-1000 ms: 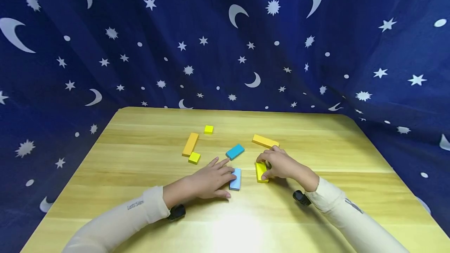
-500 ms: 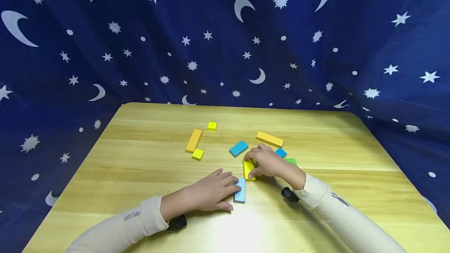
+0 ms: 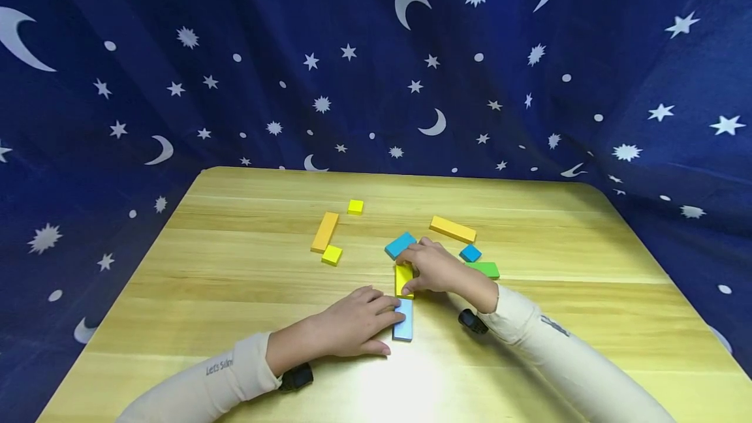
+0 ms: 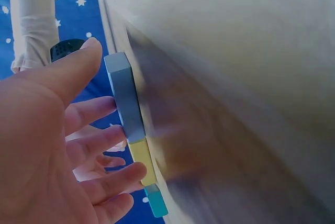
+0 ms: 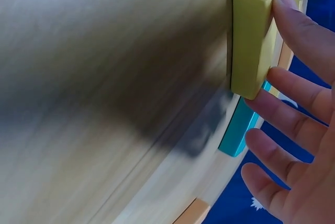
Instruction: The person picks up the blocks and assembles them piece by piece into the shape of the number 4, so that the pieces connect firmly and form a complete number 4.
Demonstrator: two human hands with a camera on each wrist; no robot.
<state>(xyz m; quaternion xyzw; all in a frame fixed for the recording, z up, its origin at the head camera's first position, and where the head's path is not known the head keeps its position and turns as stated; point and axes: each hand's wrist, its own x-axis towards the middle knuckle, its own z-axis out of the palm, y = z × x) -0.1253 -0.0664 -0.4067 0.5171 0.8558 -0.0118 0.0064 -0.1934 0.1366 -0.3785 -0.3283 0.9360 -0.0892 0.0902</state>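
A light blue block [image 3: 403,329] lies flat on the table, its long side pointing away from me. Two fingers of my left hand [image 3: 352,326] rest on its top, fairly straight, with the thumb apart from it on the near side. My right hand [image 3: 439,271] pinches a yellow rectangular block [image 3: 403,281] between thumb and fingertips. That yellow block [image 5: 248,41] lies end to end with the light blue one, at its far end. Just beyond is a teal block [image 3: 399,245], close to the right fingertips and set at a slant.
An orange block [image 3: 325,232] with a small yellow square [image 3: 331,255] at its near end lies to the left. Another yellow square [image 3: 355,207] is farther back. On the right are an orange-yellow block [image 3: 453,229], a small blue block [image 3: 470,253] and a green block [image 3: 485,270].
My right hand has slid the yellow block left to the far end of the light blue block. Small blue and green blocks have come into sight behind it. The head view has shifted slightly.
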